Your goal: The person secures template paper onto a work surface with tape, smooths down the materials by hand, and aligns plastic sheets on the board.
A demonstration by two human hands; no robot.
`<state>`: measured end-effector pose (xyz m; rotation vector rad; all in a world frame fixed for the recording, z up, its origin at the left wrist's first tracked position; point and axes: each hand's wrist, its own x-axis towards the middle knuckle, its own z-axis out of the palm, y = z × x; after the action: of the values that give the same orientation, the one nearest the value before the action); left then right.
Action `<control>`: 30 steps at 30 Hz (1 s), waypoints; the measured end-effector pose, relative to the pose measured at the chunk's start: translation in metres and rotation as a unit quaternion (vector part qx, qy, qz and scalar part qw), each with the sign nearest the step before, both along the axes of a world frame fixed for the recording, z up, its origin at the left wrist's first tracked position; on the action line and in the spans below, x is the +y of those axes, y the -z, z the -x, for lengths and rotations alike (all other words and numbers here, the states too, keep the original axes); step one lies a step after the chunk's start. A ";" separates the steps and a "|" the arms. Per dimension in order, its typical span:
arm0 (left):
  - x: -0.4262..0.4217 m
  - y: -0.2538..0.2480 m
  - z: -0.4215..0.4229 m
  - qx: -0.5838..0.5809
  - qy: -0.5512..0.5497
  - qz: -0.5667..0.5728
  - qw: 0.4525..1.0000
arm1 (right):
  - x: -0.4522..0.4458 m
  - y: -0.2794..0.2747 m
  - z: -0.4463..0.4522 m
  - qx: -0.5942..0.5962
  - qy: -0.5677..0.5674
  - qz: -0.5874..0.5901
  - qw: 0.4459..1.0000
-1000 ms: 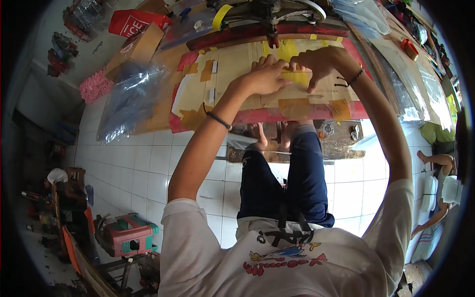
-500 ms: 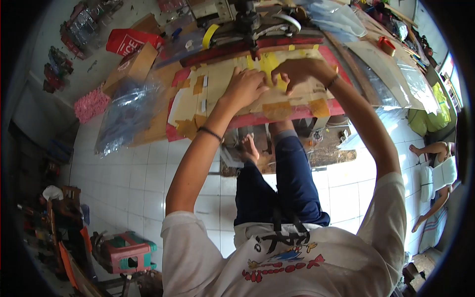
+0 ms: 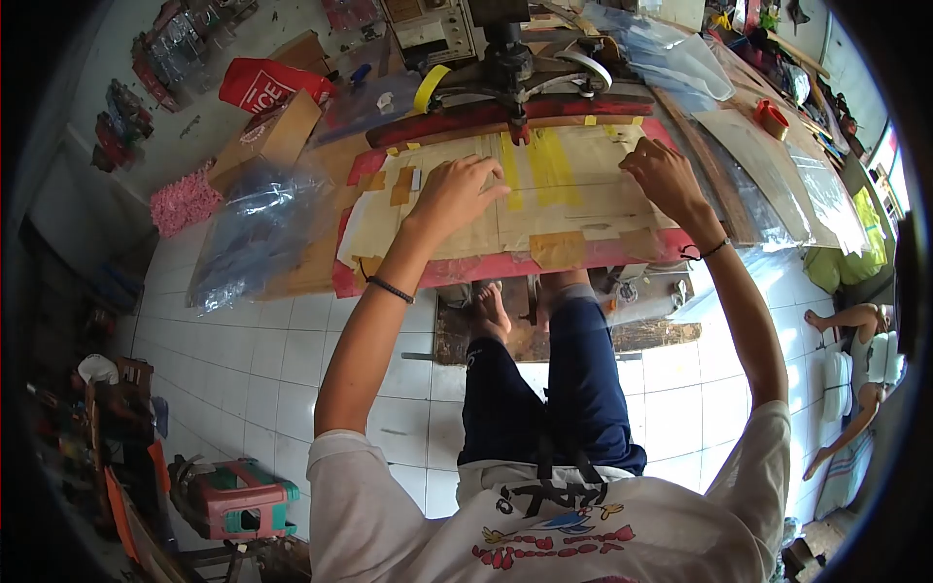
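Note:
A flat tan board (image 3: pixel 466 228) with pink edges and patches of yellow and brown tape lies on the work table. Over its left half is my left hand (image 3: pixel 459 194), fingers bent toward the thumb; whether something thin is between them is too small to tell. My right hand (image 3: pixel 666 180) is over the board's right part with curled fingers, and what its fingertips hold, if anything, cannot be made out. Yellow strips (image 3: pixel 554 170) run between the hands. Beyond them a dark machine arm with a red bar (image 3: pixel 418 124) spans the board's far edge.
A cardboard box (image 3: pixel 282 131), clear plastic sheets (image 3: pixel 255 228) and a pink bundle (image 3: pixel 185 201) are at the left. A tape roll (image 3: pixel 772 119) lies at the right. My feet rest by a wooden platform (image 3: pixel 622 340). A person's legs (image 3: pixel 850 319) show far right.
My hands have moved apart: the right one went right, the left one slightly left. More of the yellow strips shows between them. The view has shifted too.

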<state>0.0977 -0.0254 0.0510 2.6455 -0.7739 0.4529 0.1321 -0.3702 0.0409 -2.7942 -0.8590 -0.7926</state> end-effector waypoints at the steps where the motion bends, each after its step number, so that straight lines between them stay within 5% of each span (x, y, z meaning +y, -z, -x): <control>1: 0.002 0.000 -0.005 0.021 0.011 -0.015 1.000 | 0.002 -0.006 0.000 0.012 0.021 0.001 1.000; 5: 0.004 0.013 -0.009 -0.063 0.006 -0.064 0.996 | -0.001 0.004 -0.005 0.004 -0.049 0.011 0.999; 8: -0.005 0.014 -0.002 -0.052 0.065 -0.065 0.994 | 0.029 0.011 0.013 0.099 -0.094 0.002 0.991; 11: -0.034 0.006 0.008 0.106 0.058 -0.039 0.992 | 0.066 0.019 0.025 0.105 -0.150 -0.010 0.983; 15: -0.057 0.038 0.015 0.061 -0.023 -0.138 0.988 | 0.088 0.033 0.021 0.091 -0.178 -0.002 0.980; 18: -0.040 0.061 0.017 -0.012 0.002 -0.058 0.998 | 0.073 0.028 0.030 0.090 -0.146 0.002 0.985; 30: -0.001 0.053 0.033 -0.002 -0.130 -0.106 0.986 | 0.035 0.022 0.024 0.168 0.071 0.076 0.980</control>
<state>0.0650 -0.0265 -0.0016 2.9619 -0.5027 0.4640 0.1086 -0.3351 0.0191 -3.0235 -0.6932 -0.2614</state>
